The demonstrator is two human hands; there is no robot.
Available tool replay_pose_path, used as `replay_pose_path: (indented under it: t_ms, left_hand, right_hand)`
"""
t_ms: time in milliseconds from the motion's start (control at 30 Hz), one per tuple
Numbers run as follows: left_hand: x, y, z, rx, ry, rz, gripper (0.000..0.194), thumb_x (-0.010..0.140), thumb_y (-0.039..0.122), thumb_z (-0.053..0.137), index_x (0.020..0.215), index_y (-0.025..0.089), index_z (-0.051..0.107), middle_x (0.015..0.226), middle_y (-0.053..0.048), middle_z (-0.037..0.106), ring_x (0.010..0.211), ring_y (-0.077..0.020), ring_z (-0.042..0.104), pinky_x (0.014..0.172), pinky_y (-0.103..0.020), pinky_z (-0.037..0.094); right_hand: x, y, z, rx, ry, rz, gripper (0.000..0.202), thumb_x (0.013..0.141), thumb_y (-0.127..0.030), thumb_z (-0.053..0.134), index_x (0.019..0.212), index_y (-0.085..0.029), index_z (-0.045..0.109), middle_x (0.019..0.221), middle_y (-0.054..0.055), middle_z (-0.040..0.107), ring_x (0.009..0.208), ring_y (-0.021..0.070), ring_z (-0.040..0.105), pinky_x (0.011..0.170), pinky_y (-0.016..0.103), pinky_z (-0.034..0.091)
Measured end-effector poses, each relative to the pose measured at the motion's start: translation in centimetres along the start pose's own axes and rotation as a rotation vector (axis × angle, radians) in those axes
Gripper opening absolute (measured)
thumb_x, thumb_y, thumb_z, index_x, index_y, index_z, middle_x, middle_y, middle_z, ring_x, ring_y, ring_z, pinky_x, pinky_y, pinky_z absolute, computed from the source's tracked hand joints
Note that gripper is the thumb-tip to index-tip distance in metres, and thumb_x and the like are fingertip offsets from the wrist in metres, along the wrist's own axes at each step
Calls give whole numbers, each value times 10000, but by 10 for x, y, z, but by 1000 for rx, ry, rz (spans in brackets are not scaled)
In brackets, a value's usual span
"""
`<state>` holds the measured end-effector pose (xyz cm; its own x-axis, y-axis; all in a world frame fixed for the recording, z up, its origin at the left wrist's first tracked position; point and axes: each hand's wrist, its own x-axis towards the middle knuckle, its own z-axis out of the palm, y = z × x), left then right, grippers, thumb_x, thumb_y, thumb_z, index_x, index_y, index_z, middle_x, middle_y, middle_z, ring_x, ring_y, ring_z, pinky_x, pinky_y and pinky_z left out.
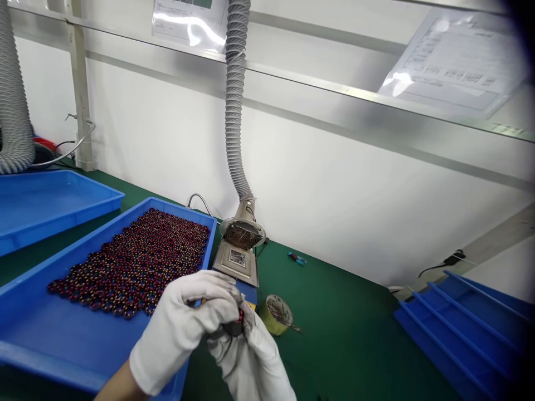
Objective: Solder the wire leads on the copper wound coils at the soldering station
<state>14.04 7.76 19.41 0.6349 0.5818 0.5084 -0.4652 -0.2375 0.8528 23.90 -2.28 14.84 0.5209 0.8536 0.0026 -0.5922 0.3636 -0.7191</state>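
Both hands wear white gloves and meet at the lower middle of the view. My left hand (184,323) is closed, its fingers curled round something small and mostly hidden, with a bit of yellow and blue between them. My right hand (257,356) is closed on a small dark ring-shaped part (234,327) with red on it. Left fingertips touch this part too. Just behind the hands stands a soldering pot (237,262) with a metal top. To their right is a round yellow-green tin (276,316) with a thin tool in it.
A blue tray (58,365) at left holds many dark red ring parts (137,262). Another blue tray (62,214) lies behind it. Small blue cutters (296,258) rest on the green table (334,334). A grey hose (236,111) hangs above; blue trays (463,334) stand at right.
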Motion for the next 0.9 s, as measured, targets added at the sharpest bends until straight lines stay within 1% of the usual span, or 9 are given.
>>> replay_pose_path:
  t_ms: [100,233,300,367,500,567,667,767,900]
  left_hand:
    - [-1,7,-4,-28,130,-113,84,747,227,618,709,221,693,876,-17,678,902,-195,600,793,-251,479]
    - [1,15,-3,141,-123,-232,185,672,112,630,792,234,700,981,-9,647,947,-188,586,807,-233,466]
    - [0,13,1,61,-172,-212,192,693,81,574,740,221,697,911,-9,648,862,-160,598,771,-221,472]
    - [-2,9,5,-56,-150,-171,186,707,79,550,702,207,685,839,-7,643,787,-140,593,711,-205,473]
    - [-8,8,1,-239,18,-124,107,748,157,581,698,217,654,848,3,639,833,-148,586,719,-200,466]
    - [-8,12,-3,-179,94,-158,54,745,186,614,749,227,650,945,-1,637,871,-165,588,723,-212,472]
    - [-5,18,-5,60,-35,-242,202,685,114,628,847,230,665,1027,-14,623,902,-183,588,753,-234,476]
    - [-4,16,1,75,-157,-177,173,707,80,555,740,199,675,901,-26,642,878,-180,591,786,-250,464]
    - [-8,7,5,-208,-4,-88,94,751,164,595,694,211,652,837,-4,636,852,-156,589,736,-211,466]
  right_hand:
    - [0,-1,-3,-15,-5,7,309,653,-324,725,945,-240,668,864,45,708,714,187,660,679,350,549]
    - [-1,-5,-4,1,-5,3,335,648,-337,730,964,-251,659,963,51,696,771,195,662,742,373,541]
    - [-1,-6,-3,-6,-2,-14,339,635,-328,740,957,-255,659,987,48,690,812,199,659,781,376,531]
    - [-2,-6,-1,-19,-5,-27,337,632,-324,742,951,-250,660,968,51,694,835,205,658,800,375,525]
    - [-5,-7,3,-31,-18,-14,362,626,-332,748,963,-241,653,967,60,695,828,214,662,774,379,535]
    - [-4,-7,2,-30,-14,-17,332,638,-322,742,947,-240,654,950,58,699,803,208,665,760,376,539]
    - [0,-5,-3,-51,6,-67,305,637,-307,744,921,-240,658,928,49,703,799,201,665,761,369,539]
    - [8,-5,-10,-97,39,-148,220,665,-284,720,874,-252,657,852,19,707,773,187,668,737,358,546]
    - [12,-5,-3,-146,95,-298,258,556,-167,789,746,-240,632,735,-8,697,687,164,660,650,290,549]
